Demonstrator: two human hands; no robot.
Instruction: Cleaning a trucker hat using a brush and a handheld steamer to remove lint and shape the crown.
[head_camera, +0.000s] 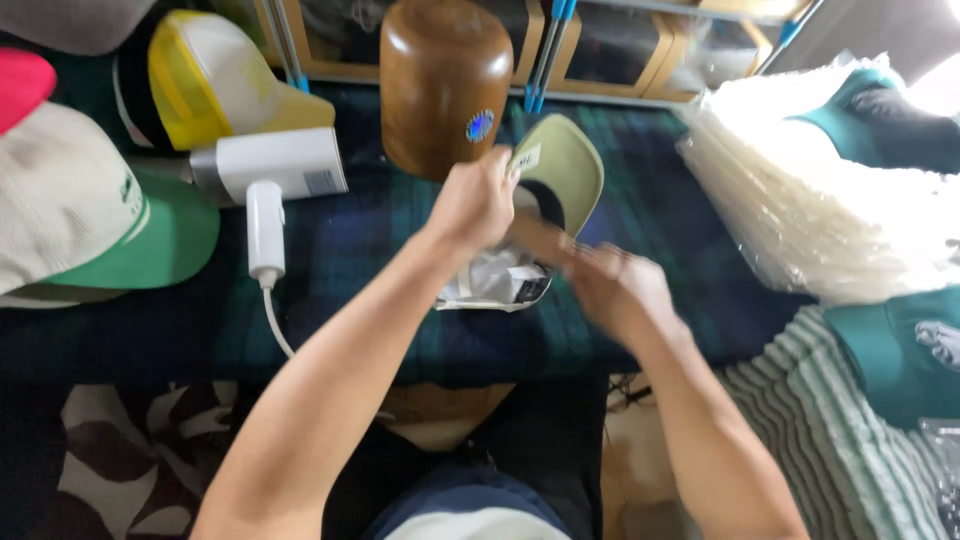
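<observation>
A pale green cap (552, 170) is gripped at the brim by the left hand (478, 203); the blurred right hand (612, 290) reaches inside, its grip unclear. Stuffing paper (490, 275) is partly in.

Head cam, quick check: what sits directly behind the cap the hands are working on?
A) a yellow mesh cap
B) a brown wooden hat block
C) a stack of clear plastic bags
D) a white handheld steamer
B: the rounded brown wooden hat block stands just behind the pale green-brimmed cap gripped by the left hand, with the right hand at its lower edge; steamer and yellow cap lie off left, bags right.
</observation>
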